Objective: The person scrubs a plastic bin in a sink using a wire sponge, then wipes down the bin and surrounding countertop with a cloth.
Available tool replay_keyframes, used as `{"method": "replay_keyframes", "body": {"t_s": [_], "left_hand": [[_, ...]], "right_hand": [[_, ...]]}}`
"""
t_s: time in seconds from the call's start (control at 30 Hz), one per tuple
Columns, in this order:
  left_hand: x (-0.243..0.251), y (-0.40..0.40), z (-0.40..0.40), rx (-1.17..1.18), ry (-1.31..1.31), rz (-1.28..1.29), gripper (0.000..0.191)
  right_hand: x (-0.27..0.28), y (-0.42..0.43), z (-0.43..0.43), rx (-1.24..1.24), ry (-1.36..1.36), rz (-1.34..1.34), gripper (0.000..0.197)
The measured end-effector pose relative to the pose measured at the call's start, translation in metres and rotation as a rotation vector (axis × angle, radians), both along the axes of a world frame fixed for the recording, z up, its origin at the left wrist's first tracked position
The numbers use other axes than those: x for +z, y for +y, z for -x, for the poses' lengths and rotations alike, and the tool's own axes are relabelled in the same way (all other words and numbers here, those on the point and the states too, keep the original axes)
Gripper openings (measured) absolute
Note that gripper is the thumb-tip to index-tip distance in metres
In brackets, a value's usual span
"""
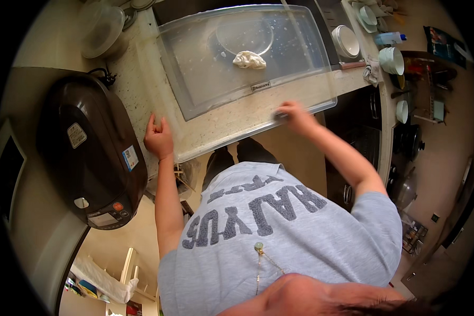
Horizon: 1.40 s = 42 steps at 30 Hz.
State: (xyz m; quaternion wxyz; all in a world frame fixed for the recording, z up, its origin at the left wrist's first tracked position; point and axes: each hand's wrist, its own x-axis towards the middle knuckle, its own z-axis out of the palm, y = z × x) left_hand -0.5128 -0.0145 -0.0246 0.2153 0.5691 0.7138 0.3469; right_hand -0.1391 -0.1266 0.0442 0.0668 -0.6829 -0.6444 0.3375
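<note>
A large clear plastic lid (221,130) with a raised rim and a small label lies across the speckled counter, over the sink opening. Water drops and suds dot its far half, where a crumpled white cloth (249,60) rests. My right hand (300,118), blurred, is shut on a small dark object (280,115), perhaps a scouring pad, at the lid's near edge. At the lid's left edge is my left hand (158,138), thumb and forefinger pointing away from me. Whether it grips the rim cannot be made out. A round basin outline (245,37) shows through the plastic.
A dark brown rice cooker (91,154) stands close on my left. Clear bowls (102,31) are stacked at the far left. To the right are a white bowl (345,41), stacked bowls (391,61), a bottle (389,38) and a black pot (410,142).
</note>
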Motion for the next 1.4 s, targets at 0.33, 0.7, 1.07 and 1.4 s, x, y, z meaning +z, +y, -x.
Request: {"method": "replay_keyframes", "body": {"t_s": [0.33,0.7,1.07,1.4], "left_hand": [[0.001,0.007,-0.002,-0.016,-0.006,-0.032,0.034],[0.062,-0.029,-0.064,-0.572,0.162,-0.244,0.043],[0.065,-0.034,-0.181,-1.524,0.282,-0.119,0.033],[0.051,-0.068,-0.423,-1.565,0.34,-0.184,0.027]], "right_hand": [[0.004,0.012,0.064,0.152,-0.012,-0.202,0.019],[0.01,-0.013,-0.001,-0.496,-0.099,-0.558,0.056],[-0.081,-0.074,-0.16,-1.121,0.161,-0.545,0.032],[-0.059,-0.085,-0.189,-0.921,0.865,-0.082,0.038]]}}
